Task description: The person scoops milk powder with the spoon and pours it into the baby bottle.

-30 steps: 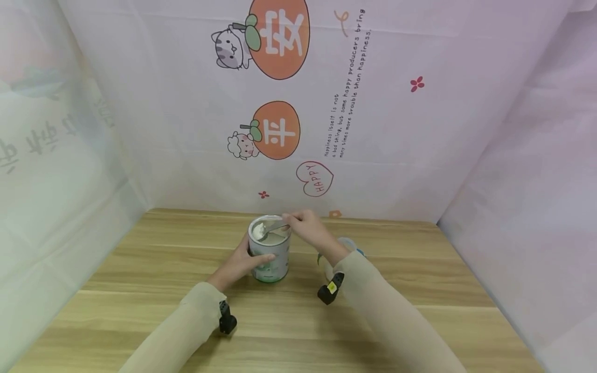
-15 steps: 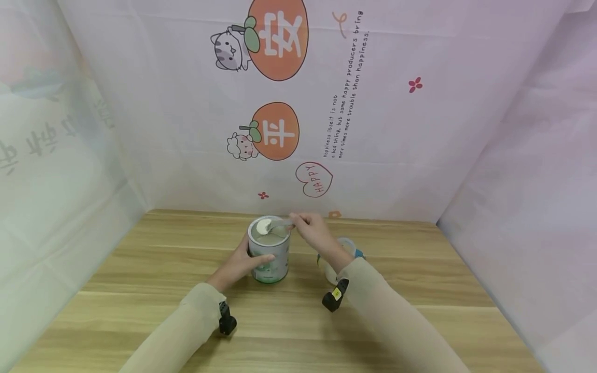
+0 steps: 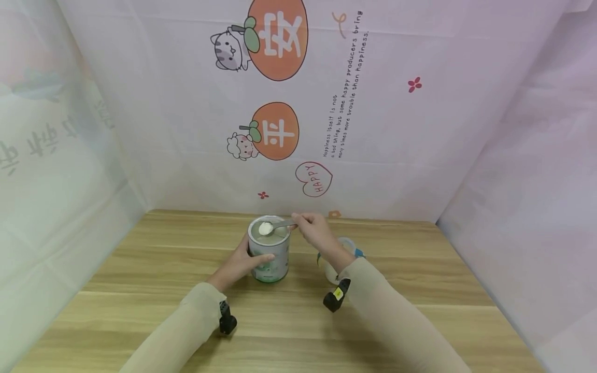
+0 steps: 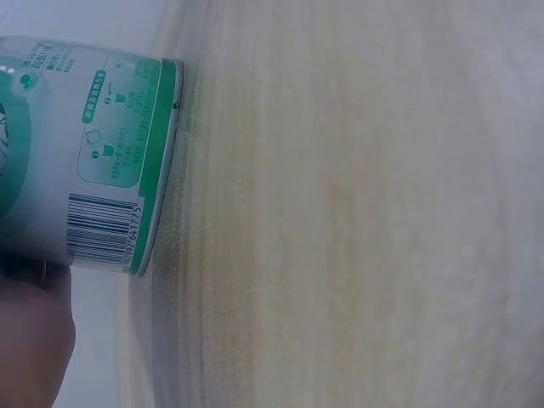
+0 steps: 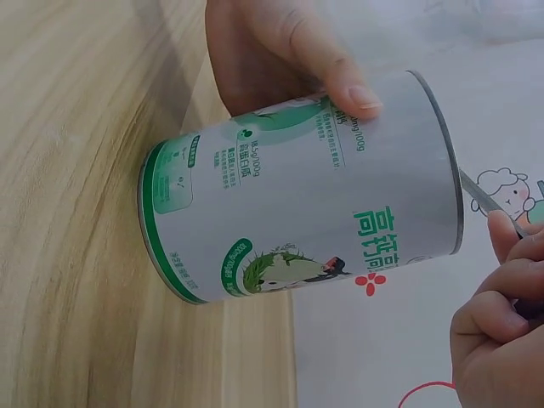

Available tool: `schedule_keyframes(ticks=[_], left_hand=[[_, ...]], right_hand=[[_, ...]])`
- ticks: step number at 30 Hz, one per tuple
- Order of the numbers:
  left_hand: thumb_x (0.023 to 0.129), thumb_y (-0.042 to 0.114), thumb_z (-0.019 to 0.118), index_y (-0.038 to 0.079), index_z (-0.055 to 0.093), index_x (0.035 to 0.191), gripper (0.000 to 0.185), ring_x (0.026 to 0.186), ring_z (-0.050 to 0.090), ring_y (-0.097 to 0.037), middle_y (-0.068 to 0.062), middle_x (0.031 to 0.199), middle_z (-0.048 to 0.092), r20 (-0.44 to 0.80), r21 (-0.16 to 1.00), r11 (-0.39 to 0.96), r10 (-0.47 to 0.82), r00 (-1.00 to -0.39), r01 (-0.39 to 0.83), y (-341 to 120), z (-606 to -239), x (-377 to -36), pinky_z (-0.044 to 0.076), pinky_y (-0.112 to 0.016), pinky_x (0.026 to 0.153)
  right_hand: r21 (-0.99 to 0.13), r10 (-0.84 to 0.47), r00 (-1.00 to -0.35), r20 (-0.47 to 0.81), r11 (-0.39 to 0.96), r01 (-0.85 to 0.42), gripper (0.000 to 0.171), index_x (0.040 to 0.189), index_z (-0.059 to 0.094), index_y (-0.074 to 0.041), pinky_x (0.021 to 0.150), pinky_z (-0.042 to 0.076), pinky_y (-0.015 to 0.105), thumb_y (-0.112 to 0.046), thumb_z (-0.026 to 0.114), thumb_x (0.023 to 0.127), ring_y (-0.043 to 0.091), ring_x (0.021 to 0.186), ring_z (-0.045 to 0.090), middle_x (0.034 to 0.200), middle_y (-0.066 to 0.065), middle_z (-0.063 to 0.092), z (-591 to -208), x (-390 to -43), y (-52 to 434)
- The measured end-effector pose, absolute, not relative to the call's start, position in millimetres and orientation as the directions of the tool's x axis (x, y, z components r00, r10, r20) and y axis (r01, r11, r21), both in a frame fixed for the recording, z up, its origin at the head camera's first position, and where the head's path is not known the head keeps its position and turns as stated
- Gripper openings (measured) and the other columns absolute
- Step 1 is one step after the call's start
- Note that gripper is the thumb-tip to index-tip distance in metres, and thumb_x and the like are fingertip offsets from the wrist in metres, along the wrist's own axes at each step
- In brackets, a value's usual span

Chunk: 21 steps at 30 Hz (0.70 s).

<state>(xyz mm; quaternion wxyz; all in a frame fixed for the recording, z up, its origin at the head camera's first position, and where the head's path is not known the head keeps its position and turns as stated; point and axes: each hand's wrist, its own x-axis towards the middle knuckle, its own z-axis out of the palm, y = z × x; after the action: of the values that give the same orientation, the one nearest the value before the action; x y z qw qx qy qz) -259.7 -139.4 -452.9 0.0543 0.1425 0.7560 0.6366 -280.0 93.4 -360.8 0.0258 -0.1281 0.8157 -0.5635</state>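
Observation:
A white and green tin can (image 3: pixel 269 256) stands open on the wooden table (image 3: pixel 140 290); it also shows in the wrist views as the can (image 4: pixel 81 153) and the can (image 5: pixel 306 221). My left hand (image 3: pixel 240 264) grips its side, thumb across the front. My right hand (image 3: pixel 311 230) pinches the handle of a metal spoon (image 3: pixel 276 226), whose bowl carries white powder just over the can's mouth. The right wrist view shows the left hand (image 5: pixel 280 51) round the can and the right hand (image 5: pixel 501 340) on the spoon handle.
A clear bottle with a blue part (image 3: pixel 347 248) stands behind my right forearm, mostly hidden. Printed cloth walls (image 3: pixel 298 103) close in the table on three sides. Bare wood lies to the left, right and front.
The spoon has risen out of the can with a heap of powder and now hovers level over the rim. The left hand has kept its hold on the can.

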Motion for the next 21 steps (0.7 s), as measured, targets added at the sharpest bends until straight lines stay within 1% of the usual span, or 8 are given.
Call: schedule_keyframes(ticks=[6,13,19,21], left_hand=[[0.086,0.039,0.081,0.038,0.016,0.157,0.097,0.141,0.035,-0.029,-0.002,0.153,0.036,0.098,0.978,0.152,0.277,-0.956,0.145,-139.0,-452.6,-258.9,0.026,-0.061,0.113],[0.085,0.040,0.081,0.039,0.017,0.157,0.096,0.141,0.035,-0.029,-0.002,0.153,0.037,0.097,0.978,0.150,0.278,-0.955,0.143,-138.7,-452.5,-259.1,0.025,-0.061,0.113],[0.086,0.038,0.081,0.036,0.015,0.158,0.098,0.141,0.035,-0.031,-0.006,0.154,0.036,0.092,0.979,0.149,0.274,-0.957,0.137,-139.9,-454.2,-259.3,0.026,-0.061,0.113],[0.086,0.038,0.081,0.034,0.014,0.158,0.098,0.141,0.035,-0.032,-0.008,0.154,0.036,0.089,0.979,0.151,0.273,-0.958,0.134,-140.4,-454.9,-259.3,0.026,-0.061,0.113]], right_hand=[[-0.950,-0.232,-0.971,0.054,0.287,-0.121,0.042,0.099,0.073,-0.004,0.047,0.027,0.025,-0.041,0.052,0.103,0.011,0.048,0.029,0.055,-0.004,0.037,-359.5,-278.7,97.5],[-0.961,-0.259,-0.961,0.093,0.228,-0.155,0.046,0.105,0.068,0.007,0.046,0.024,0.023,-0.036,0.052,0.104,0.010,0.047,0.026,0.054,-0.005,0.035,-353.8,-275.3,105.7],[-0.959,-0.261,-0.963,0.068,0.249,-0.135,0.046,0.105,0.068,0.004,0.048,0.025,0.023,-0.039,0.052,0.104,0.011,0.048,0.027,0.054,-0.004,0.035,-347.7,-274.5,112.7],[-0.958,-0.255,-0.965,0.062,0.255,-0.129,0.045,0.102,0.069,0.002,0.048,0.026,0.023,-0.040,0.052,0.104,0.011,0.047,0.027,0.054,-0.004,0.035,-345.3,-274.2,115.3]])
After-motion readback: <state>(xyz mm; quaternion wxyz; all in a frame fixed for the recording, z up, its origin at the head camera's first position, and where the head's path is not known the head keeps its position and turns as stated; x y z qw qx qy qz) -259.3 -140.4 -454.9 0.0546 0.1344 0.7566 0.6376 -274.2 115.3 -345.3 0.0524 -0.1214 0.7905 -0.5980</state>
